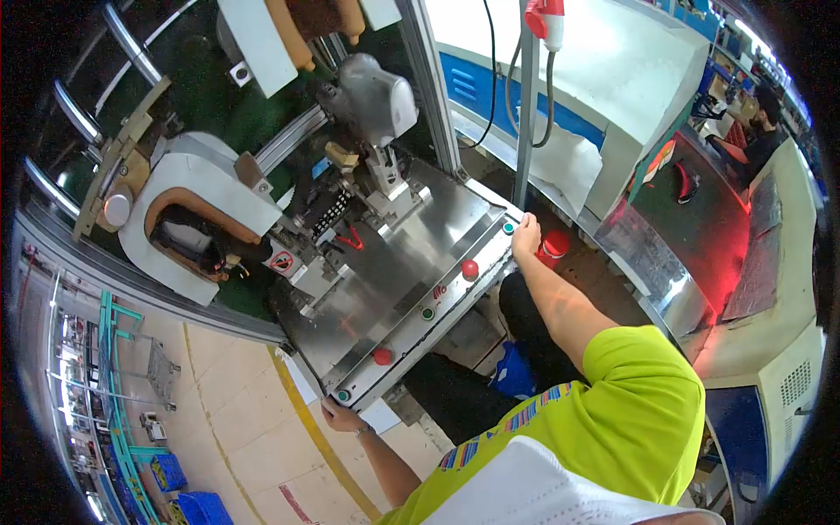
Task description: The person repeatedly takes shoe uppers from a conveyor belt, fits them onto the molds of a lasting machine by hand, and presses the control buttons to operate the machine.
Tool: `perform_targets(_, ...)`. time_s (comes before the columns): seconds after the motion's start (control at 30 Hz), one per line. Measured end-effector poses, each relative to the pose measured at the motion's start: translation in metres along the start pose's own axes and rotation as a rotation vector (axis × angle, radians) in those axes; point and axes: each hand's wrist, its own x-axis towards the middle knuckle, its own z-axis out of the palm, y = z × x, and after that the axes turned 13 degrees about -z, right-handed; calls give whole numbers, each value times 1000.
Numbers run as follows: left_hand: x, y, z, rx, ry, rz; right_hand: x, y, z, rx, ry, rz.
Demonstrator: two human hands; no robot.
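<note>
On your far left, blue crates (204, 507) sit on the pale floor (249, 398), beyond the machine's metal frame (149, 310). Inside the frame, a white curved housing (197, 166) with a brown padded lining (203, 210) surrounds a dark, shiny piece (188, 238).

Your left hand (343, 416) is at the near-left end of the control panel (404, 335), touching its corner just beside a green button (344, 395). Its fingers are partly bent, but you can't tell from this view whether they close on the edge. The panel lies between your two hands, along the front of the metal table (446, 223) — it carries two red buttons, another green-ringed button (428, 313) between them, and a green button near each end.

Behind it on the table stand metal fixtures, with a red forked piece (353, 238) among them and a grey rounded form (376, 98) above.

Your right hand (527, 234) touches the panel's other end, beside the second green button (508, 229) — fingers bent at the corner, though whether they grip or press can't be told. Just right of it is a red round object (555, 245). At far right, a red-and-black item (685, 183) lies on a dark surface (691, 223) near another person (759, 140).
</note>
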Motion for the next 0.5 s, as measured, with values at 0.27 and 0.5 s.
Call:
perform_targets(0.27,12,-11,2,-42,-65,-9,0,-2,-2,28,14,65)
perform_targets(0.5,-4,3,-3,-199,-214,-284,3,-4,-7,40,-50,104)
